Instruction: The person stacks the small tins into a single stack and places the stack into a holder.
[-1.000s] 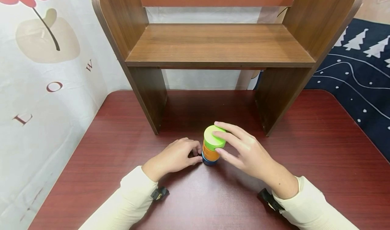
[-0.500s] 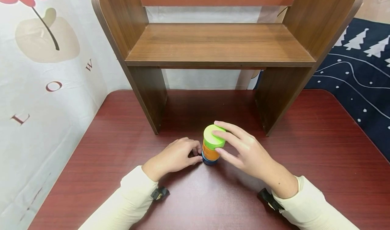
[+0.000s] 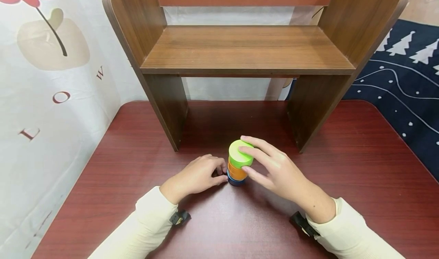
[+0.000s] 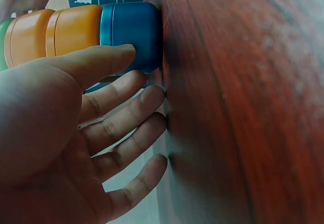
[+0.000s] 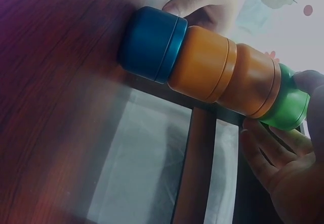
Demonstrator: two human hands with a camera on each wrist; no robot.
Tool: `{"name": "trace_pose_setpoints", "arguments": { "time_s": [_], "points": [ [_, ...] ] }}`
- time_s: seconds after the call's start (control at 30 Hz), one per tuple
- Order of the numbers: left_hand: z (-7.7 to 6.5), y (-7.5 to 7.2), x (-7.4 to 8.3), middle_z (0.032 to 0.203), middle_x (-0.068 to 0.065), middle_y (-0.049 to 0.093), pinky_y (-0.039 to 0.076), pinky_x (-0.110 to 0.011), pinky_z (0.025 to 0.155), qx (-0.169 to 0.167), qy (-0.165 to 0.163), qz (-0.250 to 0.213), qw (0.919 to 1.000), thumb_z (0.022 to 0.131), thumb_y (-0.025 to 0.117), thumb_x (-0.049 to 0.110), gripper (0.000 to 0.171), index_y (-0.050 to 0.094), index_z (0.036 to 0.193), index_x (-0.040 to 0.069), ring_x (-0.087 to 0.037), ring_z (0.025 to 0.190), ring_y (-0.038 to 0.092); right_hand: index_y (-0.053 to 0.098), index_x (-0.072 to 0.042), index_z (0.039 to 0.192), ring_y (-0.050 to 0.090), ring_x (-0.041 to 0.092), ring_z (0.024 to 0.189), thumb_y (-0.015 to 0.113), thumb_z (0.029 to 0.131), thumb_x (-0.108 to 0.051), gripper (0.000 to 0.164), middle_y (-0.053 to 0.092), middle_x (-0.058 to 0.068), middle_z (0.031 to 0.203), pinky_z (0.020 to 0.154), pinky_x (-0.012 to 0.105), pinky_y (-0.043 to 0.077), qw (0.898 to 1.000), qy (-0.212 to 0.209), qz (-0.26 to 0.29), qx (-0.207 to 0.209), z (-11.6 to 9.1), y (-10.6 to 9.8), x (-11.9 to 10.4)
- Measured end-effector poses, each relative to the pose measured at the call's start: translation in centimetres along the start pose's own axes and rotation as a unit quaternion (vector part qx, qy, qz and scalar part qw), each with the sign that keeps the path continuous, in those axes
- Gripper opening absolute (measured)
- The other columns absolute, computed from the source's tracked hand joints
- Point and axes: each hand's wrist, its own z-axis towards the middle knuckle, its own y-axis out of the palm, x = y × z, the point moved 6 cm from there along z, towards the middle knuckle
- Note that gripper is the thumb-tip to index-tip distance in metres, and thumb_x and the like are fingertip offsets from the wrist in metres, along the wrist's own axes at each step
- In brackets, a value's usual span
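A tower of stacking cups stands upright on the table: a dark blue cup [image 4: 136,34] at the bottom, two orange cups [image 5: 202,64] above it, and a green cup [image 3: 240,156] with a flat lime top. My right hand [image 3: 274,167] holds the green cup, thumb on the near side and a finger on its top. Beside the base is my left hand [image 3: 200,175], its thumb against the blue cup and its other fingers loosely bent. Their tips reach down to the table in the left wrist view.
A wooden shelf unit [image 3: 247,49] stands on the dark red table [image 3: 113,167] just behind the tower, its side panels reaching forward on both sides. Printed cloth [image 3: 41,91] hangs at the left, and a dark blue one with white trees [image 3: 404,68] at the right.
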Motion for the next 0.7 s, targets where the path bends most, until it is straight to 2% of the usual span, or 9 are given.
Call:
{"name": "trace_pose_setpoints", "arguments": {
  "time_s": [0.2,0.47,0.7],
  "points": [
    [0.15,-0.01,0.09,0.082,0.014,0.066,0.047,-0.034,0.079,0.0,0.003,0.002,1.0,0.087,0.078,0.032,0.016,0.065,0.092,0.023,-0.01,0.089,0.057,0.065,-0.011,0.125,0.063,0.024,0.119,0.061,0.099,-0.036,0.037,0.06,0.012,0.136,0.104,0.026,0.047,1.0,0.0,-0.012,-0.002,-0.01,-0.22,0.0],
    [-0.06,0.17,-0.18,0.081,0.015,0.065,0.047,-0.034,0.08,-0.003,-0.001,-0.003,1.0,0.087,0.078,0.031,0.017,0.065,0.093,0.021,-0.011,0.088,0.057,0.061,-0.014,0.132,0.064,0.019,0.116,0.06,0.099,-0.039,0.042,0.054,0.008,0.143,0.092,0.034,0.053,0.999,0.008,-0.028,-0.024,-0.04,-0.1,0.13],
    [0.05,0.15,-0.16,0.081,0.015,0.064,0.047,-0.035,0.08,-0.001,-0.001,-0.006,1.0,0.087,0.078,0.031,0.017,0.065,0.092,0.022,-0.011,0.088,0.057,0.061,-0.014,0.133,0.063,0.023,0.119,0.057,0.099,-0.043,0.045,0.055,0.006,0.142,0.095,0.039,0.052,0.999,0.019,-0.045,-0.014,-0.05,-0.73,0.2]
  ]
}}
